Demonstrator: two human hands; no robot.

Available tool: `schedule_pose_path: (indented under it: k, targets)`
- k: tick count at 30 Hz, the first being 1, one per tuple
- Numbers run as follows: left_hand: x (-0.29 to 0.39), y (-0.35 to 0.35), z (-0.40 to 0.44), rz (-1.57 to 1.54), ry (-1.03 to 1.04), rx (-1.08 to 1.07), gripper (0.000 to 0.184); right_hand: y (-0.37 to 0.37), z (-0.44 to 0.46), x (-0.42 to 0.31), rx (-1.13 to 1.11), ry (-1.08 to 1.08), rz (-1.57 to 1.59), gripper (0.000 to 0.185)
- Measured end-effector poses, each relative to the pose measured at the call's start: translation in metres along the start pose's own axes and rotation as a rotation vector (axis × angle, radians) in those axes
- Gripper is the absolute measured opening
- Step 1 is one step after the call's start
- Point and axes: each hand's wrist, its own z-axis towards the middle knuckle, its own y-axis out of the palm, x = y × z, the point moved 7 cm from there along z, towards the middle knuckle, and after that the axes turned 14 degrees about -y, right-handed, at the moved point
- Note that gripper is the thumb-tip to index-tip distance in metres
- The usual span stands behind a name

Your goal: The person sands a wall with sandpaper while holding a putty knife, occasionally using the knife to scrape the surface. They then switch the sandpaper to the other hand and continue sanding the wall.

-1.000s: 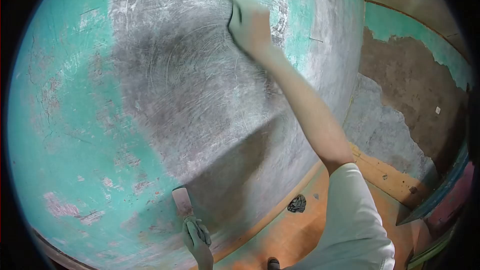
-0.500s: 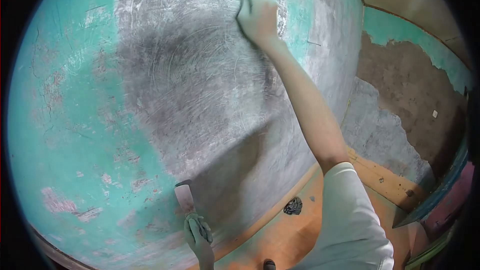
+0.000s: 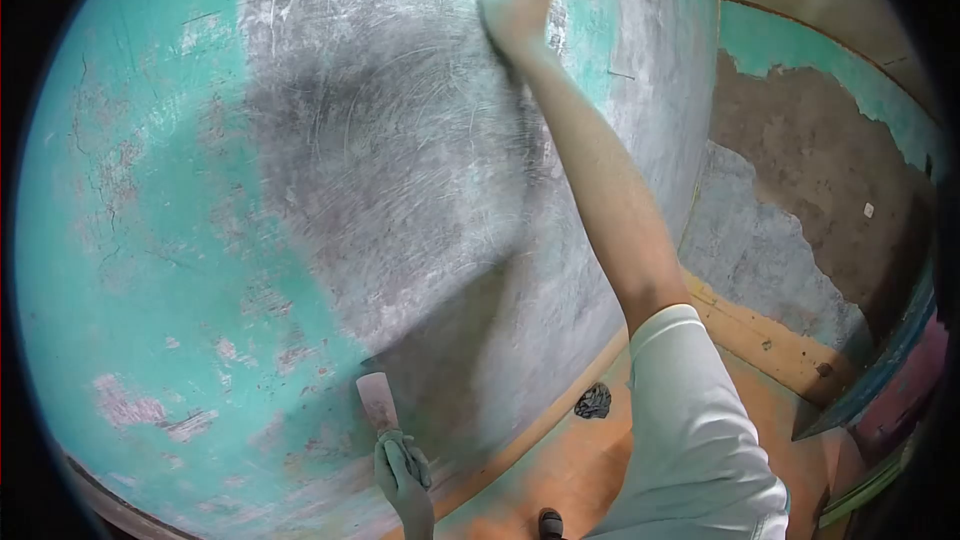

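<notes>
The turquoise wall [image 3: 190,260] has a grey, white-scratched patch [image 3: 390,150].

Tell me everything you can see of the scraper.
The scraper has a flat, pale pinkish-grey blade, perhaps dusty metal, widening toward its far edge. Its handle is mostly hidden in the left hand's grip. It points upward in the picture, leaning slightly left, before the wall; whether it touches the wall is unclear.

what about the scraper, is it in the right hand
No, the left hand grips the scraper low in the picture, while the right hand is higher up by the wall.
</notes>
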Motion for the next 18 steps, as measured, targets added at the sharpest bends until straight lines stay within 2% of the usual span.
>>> schedule_pose_path:
  k: [2, 5, 8, 11, 12, 15, 18]
  targets:
    - [0.0, -0.009, -0.005, 0.003, -0.017, 0.009, 0.029, -0.011, -0.022, 0.018, 0.037, 0.11, -0.055, 0.032]
    - [0.001, -0.027, -0.01, 0.008, -0.048, 0.056, 0.028, -0.023, -0.067, -0.003, 0.042, 0.22, -0.136, 0.028]
    - [0.0, -0.034, -0.006, -0.007, -0.044, 0.085, 0.028, -0.012, -0.056, -0.052, 0.055, 0.019, -0.127, 0.026]
    - [0.005, -0.03, -0.001, -0.002, -0.024, 0.087, 0.027, 0.001, -0.017, -0.032, 0.0, 0.015, 0.036, 0.026]
    - [0.006, -0.026, 0.0, -0.002, -0.021, 0.088, 0.027, 0.002, -0.011, -0.012, -0.024, 0.056, 0.004, 0.027]
    - [0.0, -0.019, 0.001, -0.014, -0.041, 0.085, 0.027, -0.018, -0.039, 0.04, 0.079, 0.175, -0.093, 0.028]
    - [-0.009, -0.017, -0.002, 0.016, -0.053, 0.052, 0.028, -0.045, -0.102, 0.026, 0.043, 0.286, -0.142, 0.031]
